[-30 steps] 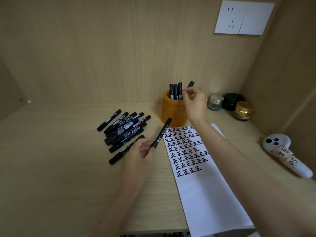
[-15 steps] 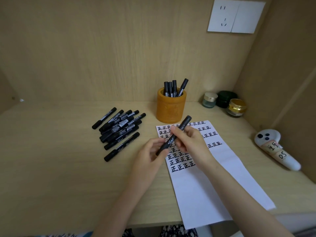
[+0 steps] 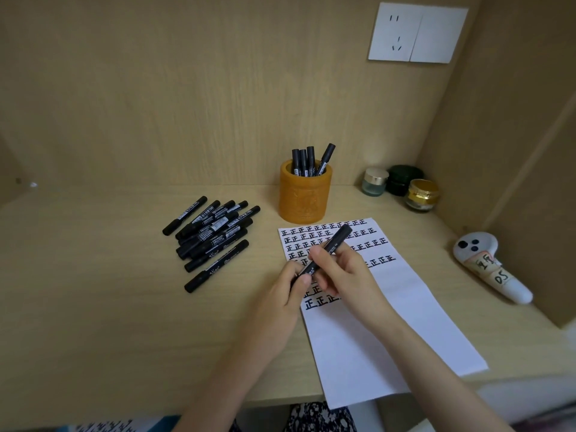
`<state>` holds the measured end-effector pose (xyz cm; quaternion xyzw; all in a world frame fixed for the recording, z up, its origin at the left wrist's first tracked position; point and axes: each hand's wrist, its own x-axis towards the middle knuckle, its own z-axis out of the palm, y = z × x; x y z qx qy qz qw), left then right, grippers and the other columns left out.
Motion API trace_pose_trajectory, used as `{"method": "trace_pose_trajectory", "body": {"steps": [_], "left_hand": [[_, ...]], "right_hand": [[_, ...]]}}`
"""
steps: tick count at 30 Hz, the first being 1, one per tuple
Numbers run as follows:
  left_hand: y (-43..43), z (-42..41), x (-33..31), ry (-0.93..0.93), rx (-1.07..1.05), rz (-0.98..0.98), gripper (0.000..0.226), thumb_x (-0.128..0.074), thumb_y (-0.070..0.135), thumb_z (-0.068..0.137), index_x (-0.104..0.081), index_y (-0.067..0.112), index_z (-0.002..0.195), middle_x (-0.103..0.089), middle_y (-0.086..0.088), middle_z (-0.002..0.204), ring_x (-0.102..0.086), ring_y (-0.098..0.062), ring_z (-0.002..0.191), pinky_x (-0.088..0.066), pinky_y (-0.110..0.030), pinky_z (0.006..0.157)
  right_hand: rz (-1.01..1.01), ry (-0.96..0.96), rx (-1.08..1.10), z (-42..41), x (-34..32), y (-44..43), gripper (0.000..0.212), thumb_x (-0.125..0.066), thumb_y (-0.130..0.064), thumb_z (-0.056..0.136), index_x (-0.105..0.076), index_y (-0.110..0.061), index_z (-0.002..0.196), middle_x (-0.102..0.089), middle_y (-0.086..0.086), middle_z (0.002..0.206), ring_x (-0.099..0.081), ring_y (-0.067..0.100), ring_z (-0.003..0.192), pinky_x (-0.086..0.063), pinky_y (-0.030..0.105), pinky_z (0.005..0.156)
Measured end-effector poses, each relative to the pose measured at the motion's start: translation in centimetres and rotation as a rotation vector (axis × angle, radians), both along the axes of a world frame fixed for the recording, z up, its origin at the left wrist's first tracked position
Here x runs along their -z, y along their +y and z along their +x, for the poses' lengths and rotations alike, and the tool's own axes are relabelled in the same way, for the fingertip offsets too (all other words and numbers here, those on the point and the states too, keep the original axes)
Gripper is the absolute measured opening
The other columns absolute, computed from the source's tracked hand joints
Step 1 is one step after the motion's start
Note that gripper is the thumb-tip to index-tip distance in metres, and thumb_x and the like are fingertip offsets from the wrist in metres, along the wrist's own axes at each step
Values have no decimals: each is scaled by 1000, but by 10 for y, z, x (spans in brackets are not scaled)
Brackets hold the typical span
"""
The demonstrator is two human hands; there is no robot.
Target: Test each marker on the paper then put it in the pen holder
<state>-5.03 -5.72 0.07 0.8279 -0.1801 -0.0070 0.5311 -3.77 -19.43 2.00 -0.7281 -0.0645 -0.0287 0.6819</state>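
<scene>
Two hands meet on one black marker with white print (image 3: 336,241), held slanted above white paper sheet (image 3: 374,322) lined with rows of black characters. Left hand (image 3: 288,288) pinches marker's lower end between thumb and fingers. Right hand (image 3: 347,274) curls fingers round barrel. Paper overhangs near edge of wooden tabletop (image 3: 93,291). Orange carved cylindrical pen holder (image 3: 305,198) stands toward far edge, just beside paper's far end, with four black markers (image 3: 307,160) upright inside. Pile of loose black markers (image 3: 215,232) lies left of holder. Three small glass jars (image 3: 402,185) sit in far right corner.

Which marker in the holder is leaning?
The rightmost marker in the holder: it tilts to the right, while the other three stand close together, nearly upright.
</scene>
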Motion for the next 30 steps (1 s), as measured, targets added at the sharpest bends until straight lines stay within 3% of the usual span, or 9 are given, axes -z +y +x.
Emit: {"method": "trace_pose_trajectory", "body": {"steps": [3, 7, 12, 15, 17, 21, 23, 25, 30], "left_hand": [[-1, -4, -4, 48, 51, -77, 17, -39, 26, 99, -51, 23, 88, -49, 24, 54, -42, 5, 51, -30, -14, 54], [1, -3, -2, 113, 95, -182, 11, -46, 31, 96, -53, 27, 89, -40, 14, 53, -35, -6, 53, -31, -27, 60], [0, -7, -6, 112, 59, -95, 18, -43, 45, 92, -45, 38, 108, -61, 7, 86, -57, -11, 79, -40, -23, 72], [7, -10, 0, 142, 49, -81, 19, -33, 37, 98, -39, 45, 114, -48, 0, 79, -42, -17, 67, -36, -25, 66], [11, -11, 3, 149, 69, -79, 23, -32, 29, 100, -37, 46, 115, -52, 6, 84, -43, -14, 71, -39, -25, 71], [16, -16, 7, 162, 102, -33, 31, -52, 33, 92, -40, 47, 117, -65, 21, 100, -57, 5, 93, -43, -20, 87], [17, -18, 8, 148, 84, -24, 29, -63, 29, 86, -50, 39, 110, -68, 23, 98, -61, -5, 90, -46, -31, 81], [17, -18, 7, 153, 81, -26, 22, -68, 23, 82, -58, 31, 100, -70, 25, 95, -63, -13, 85, -47, -37, 76], [18, -18, 10, 172, 110, -2, 22, -72, 24, 79, -67, 37, 95, -70, 25, 92, -48, -8, 64, -37, -22, 61]], "right_hand": [[10, 10, -14, -3, 2, -3, 25, -50, -25, 98, -44, -10, 79, -44, -1, 48, -34, 11, 45, -29, 19, 46], [-1, -4, -26, -8, 1, -8, 26, -48, -26, 99, -46, -9, 79, -44, 1, 51, -37, 11, 47, -32, 17, 47], [136, -16, 139, -9, -4, -18, 21, -54, -23, 95, -51, -8, 81, -43, -3, 44, -33, 9, 40, -28, 17, 41], [232, -22, 242, -7, -5, -38, 30, -61, -25, 91, -51, -19, 64, -42, -2, 45, -30, 13, 40, -24, 20, 40], [258, -11, 295, -7, -4, -51, 34, -65, -23, 89, -51, -22, 58, -39, -2, 47, -28, 14, 41, -22, 21, 40], [261, 61, 333, -5, 9, -68, 20, -60, -19, 91, -54, -15, 72, -40, 0, 49, -32, 15, 43, -19, 29, 48], [225, 129, 333, -5, 14, -70, 16, -56, -22, 91, -65, -9, 88, -51, 7, 55, -45, 16, 45, -26, 25, 44], [144, 162, 331, -5, 16, -68, 22, -59, -26, 91, -68, -6, 86, -58, 9, 58, -51, 14, 46, -29, 20, 41], [-44, 120, 425, -3, 18, -60, 31, -75, -27, 82, -60, -8, 63, -53, 4, 49, -45, 11, 41, -38, 18, 45]]}}
